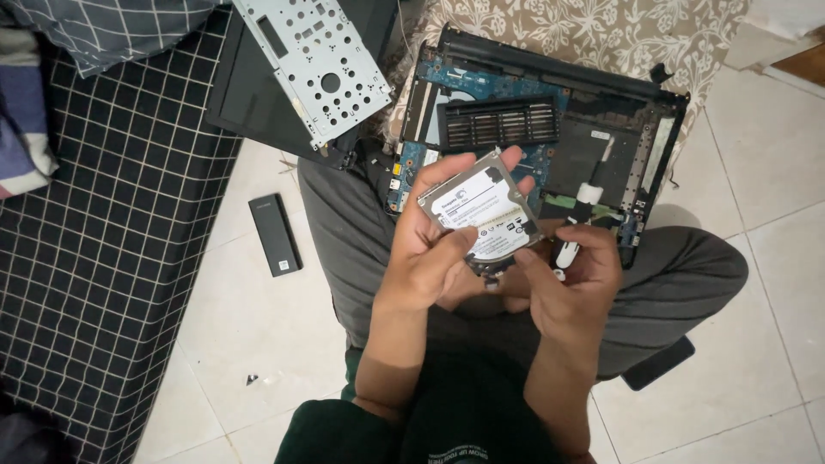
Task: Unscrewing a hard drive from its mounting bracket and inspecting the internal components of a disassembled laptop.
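Note:
My left hand [438, 249] holds a silver laptop hard drive [481, 210] with a white label, tilted above my lap. My right hand [571, 275] grips a small screwdriver [577, 215] with a white and black handle, and its fingers also touch the drive's lower edge. Just beyond both hands lies an opened laptop base [619, 129] with its blue circuit board and a black vented cover [498, 123] exposed.
A perforated grey metal plate [314, 64] rests on a black laptop lid [249, 94] at the upper left. A small black rectangular block [274, 234] lies on the white tile floor. A black grid-pattern mattress [112, 215] fills the left side. A floral cushion [601, 34] sits behind the laptop.

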